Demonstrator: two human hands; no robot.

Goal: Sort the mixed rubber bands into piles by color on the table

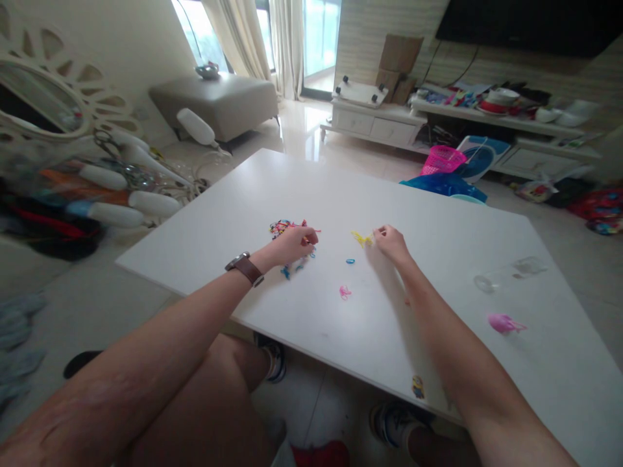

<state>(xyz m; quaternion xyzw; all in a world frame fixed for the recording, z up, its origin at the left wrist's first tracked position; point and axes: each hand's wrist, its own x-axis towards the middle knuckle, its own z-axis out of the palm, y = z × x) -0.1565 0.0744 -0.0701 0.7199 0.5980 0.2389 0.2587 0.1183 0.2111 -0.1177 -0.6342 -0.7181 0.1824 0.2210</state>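
Observation:
My left hand [296,242], below a brown-strapped wristwatch [246,267], hovers over or touches a pile of small multicoloured bands [281,227]; its fingers are curled, and what they hold is too small to tell. To the right, my right hand [389,240] has its fingers pinched at the edge of a small yellow bunch of bands [361,239]. Whether a band is between those fingertips cannot be made out. A blue clip-like piece [350,261] and a pink bunch of bands [344,292] lie on the white table [311,188] between my hands.
On the table's right side lie a clear container [528,266] and a pink item [505,323]. A small yellow and blue figure [417,387] is near the front edge. Beyond the table are a pink basket [442,159] and a white lamp fixture [156,202].

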